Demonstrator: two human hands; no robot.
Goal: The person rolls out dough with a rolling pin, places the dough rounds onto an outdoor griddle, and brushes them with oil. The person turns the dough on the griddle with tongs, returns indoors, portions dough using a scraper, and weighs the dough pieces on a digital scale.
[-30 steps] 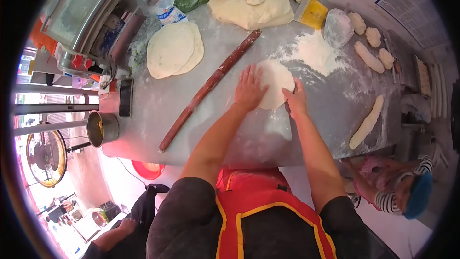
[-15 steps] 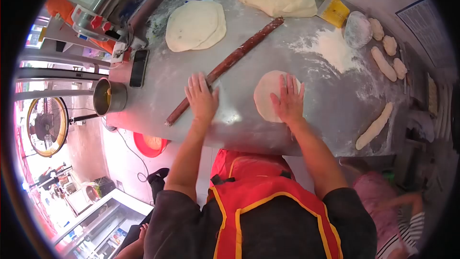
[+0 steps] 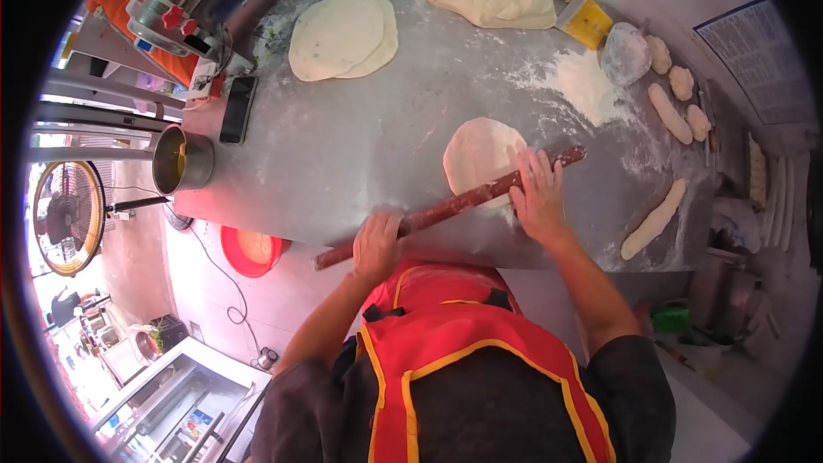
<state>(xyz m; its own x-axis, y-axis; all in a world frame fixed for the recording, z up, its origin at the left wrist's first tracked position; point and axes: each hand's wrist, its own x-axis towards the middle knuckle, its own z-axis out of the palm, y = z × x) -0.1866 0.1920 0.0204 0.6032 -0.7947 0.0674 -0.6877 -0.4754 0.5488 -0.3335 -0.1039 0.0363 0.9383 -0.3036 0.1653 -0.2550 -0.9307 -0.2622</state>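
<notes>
A dark red-brown rolling pin (image 3: 467, 200) slants over the near part of a round, flat dough sheet (image 3: 480, 147). My left hand (image 3: 377, 249) is closed around the pin near its lower left end, by the table edge. Towards the other end, my right hand (image 3: 540, 197) holds the pin, fingers laid over its far side and thumb on the near side. Part of the dough's right edge is hidden by the right fingers.
Flat dough sheets (image 3: 339, 39) lie stacked at the back left, near a phone (image 3: 238, 110) and a metal pot (image 3: 195, 163). A big dough mass (image 3: 480, 0), a yellow scraper (image 3: 587, 22), loose flour (image 3: 591, 90) and dough strips (image 3: 653, 219) lie behind and right.
The rolling pin has moved right and towards me, turning flatter across the dough. My right hand went from lying on the dough to the pin; my left hand moved towards the table edge.
</notes>
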